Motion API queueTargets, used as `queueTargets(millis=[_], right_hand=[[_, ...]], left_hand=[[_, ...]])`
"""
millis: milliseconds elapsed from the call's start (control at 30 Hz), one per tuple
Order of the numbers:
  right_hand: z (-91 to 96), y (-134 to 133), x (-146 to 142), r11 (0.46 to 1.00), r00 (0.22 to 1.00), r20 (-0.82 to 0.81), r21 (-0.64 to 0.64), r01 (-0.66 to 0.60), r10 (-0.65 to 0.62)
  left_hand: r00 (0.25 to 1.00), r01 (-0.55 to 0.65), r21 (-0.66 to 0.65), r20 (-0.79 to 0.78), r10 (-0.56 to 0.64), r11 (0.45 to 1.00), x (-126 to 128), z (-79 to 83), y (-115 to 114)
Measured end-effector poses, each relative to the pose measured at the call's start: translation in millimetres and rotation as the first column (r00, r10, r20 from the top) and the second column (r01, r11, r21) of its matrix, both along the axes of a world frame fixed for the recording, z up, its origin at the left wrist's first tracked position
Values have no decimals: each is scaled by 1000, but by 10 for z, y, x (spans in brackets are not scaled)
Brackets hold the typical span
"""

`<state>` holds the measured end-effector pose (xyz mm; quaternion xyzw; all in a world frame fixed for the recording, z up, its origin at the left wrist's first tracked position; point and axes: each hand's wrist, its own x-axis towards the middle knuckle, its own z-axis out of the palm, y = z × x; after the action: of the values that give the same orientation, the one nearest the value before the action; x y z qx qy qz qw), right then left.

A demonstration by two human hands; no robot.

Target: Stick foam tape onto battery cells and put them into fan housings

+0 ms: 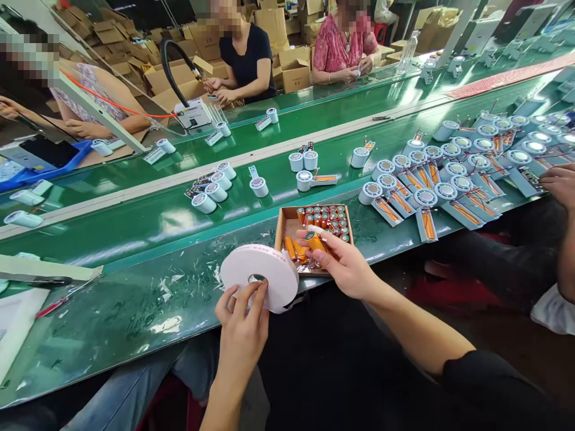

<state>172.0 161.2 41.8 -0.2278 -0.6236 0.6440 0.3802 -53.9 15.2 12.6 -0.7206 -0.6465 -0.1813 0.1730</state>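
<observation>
My left hand [242, 323] grips a large white roll of tape [260, 276] at its lower edge, with fingers round its core hole, at the near edge of the green bench [135, 299]. My right hand [344, 260] pinches an orange battery cell [314, 241] just right of the roll, above a small cardboard box [283, 224] filled with several orange cells standing upright. A strip of tape seems to run from the roll to the cell.
Several white round modules with orange cells and wires lie in rows at right [431, 179] and in small groups mid-bench [211, 188]. Another person's hand [559, 182] rests at far right. Three people sit across the far belt. A red-handled tool [58, 299] lies at left.
</observation>
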Motion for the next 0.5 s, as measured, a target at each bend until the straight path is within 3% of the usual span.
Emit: queueTargets(millis=[133, 200, 267, 333, 367, 433, 500], right_hand=[[39, -8, -6, 982, 973, 232, 186, -35, -10], [28, 18, 6, 983, 957, 287, 182, -6, -47], [-4, 7, -23, 995, 975, 205, 67, 68, -80], [-49, -76, -127, 975, 982, -35, -136, 179, -185], [-71, -136, -201, 935, 940, -170, -253, 248, -295], [-101, -237, -344, 815, 784, -331, -461, 351, -525], [-101, -225, -383, 751, 719, -355, -562, 346, -597]], left_hand=[[995, -12, 15, -96, 13, 1000, 1, 46, -27], [989, 11, 17, -149, -9, 1000, -48, 59, -42], [987, 27, 22, -161, -24, 999, -71, 56, -49], [994, 13, 45, -113, -8, 999, -8, 31, -44], [997, 2, 70, -78, 3, 998, 64, 12, -38], [1000, -24, 127, -7, 25, 992, 264, -22, -28], [998, -46, 150, 36, 41, 988, 437, -31, -31]])
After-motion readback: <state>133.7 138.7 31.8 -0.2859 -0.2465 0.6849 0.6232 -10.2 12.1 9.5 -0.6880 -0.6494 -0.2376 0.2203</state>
